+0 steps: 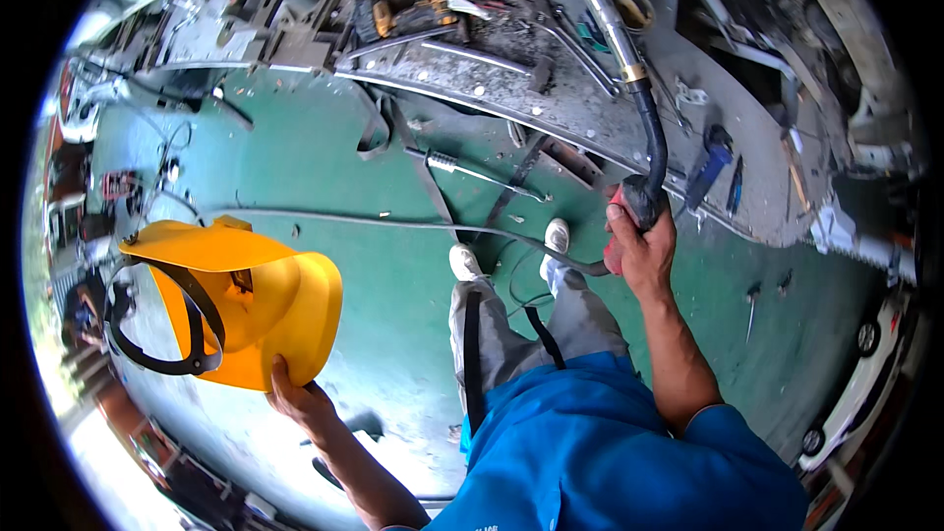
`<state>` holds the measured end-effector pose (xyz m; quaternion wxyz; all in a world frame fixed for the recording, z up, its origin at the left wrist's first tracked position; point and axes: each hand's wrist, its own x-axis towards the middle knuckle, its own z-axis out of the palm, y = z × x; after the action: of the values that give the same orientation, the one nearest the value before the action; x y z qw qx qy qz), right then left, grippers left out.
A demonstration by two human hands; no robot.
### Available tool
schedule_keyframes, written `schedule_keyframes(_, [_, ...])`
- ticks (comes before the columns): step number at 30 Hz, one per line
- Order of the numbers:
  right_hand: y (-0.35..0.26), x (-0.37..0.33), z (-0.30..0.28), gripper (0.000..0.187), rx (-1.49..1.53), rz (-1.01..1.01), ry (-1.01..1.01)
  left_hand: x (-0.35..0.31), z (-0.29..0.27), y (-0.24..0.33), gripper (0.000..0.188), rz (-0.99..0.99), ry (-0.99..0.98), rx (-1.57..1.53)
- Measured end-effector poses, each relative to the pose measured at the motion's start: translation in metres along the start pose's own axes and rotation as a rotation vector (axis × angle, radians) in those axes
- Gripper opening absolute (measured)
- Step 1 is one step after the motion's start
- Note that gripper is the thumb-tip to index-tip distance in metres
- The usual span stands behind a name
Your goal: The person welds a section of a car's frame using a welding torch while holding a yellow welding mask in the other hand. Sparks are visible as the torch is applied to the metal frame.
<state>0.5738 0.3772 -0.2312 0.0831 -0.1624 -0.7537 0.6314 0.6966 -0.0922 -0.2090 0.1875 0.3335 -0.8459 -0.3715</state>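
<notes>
My left hand point(293, 395) grips the lower edge of a yellow welding helmet point(280, 300), out to my left above the floor. The helmet's black headband point(162, 369) hangs out at its left side. In my right hand point(644, 251) is a welding torch point(649, 123), my fingers closed around its red and black handle. Its bent black neck and metal nozzle point up and away, over the grey metal workbench point(447, 103). From the handle's lower end a grey cable point(413, 224) runs left across the picture.
On the bench lie a cordless drill point(418, 15), metal bars point(477, 57), a hammer point(541, 74), a blue-handled tool point(713, 162) and a roll of tape point(629, 5). Metal straps point(423, 172) and a long rod tool point(477, 175) are below its edge. A white car point(855, 374) stands at right.
</notes>
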Motion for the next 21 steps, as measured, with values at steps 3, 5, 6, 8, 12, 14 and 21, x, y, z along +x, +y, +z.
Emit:
schedule_keyframes(3, [0.005, 0.022, 0.001, 0.019, 0.025, -0.011, -0.132, -0.048, -0.009, 0.012, 0.043, -0.308, 0.144, -0.248])
schedule_keyframes(5, [0.003, 0.037, -0.001, 0.018, 0.045, 0.002, -0.209, -0.081, -0.010, 0.019, 0.049, -0.408, 0.225, -0.429])
schedule_keyframes(6, [0.007, 0.045, -0.002, 0.023, 0.061, -0.058, -0.229, -0.098, -0.010, 0.022, 0.052, -0.455, 0.275, -0.524])
schedule_keyframes(8, [0.002, 0.053, -0.011, 0.020, 0.057, 0.032, -0.275, -0.128, -0.003, 0.025, 0.052, -0.495, 0.359, -0.573])
schedule_keyframes(12, [0.006, 0.063, -0.010, 0.022, 0.087, 0.001, -0.280, -0.166, 0.001, 0.014, 0.048, -0.620, 0.380, -0.512])
schedule_keyframes(14, [-0.001, 0.058, -0.004, 0.021, 0.099, 0.047, -0.275, -0.171, 0.006, 0.000, 0.046, -0.579, 0.372, -0.434])
schedule_keyframes(21, [-0.011, 0.024, 0.033, 0.032, 0.030, -0.102, -0.327, -0.136, -0.016, -0.055, 0.027, 0.021, 0.111, 0.450])
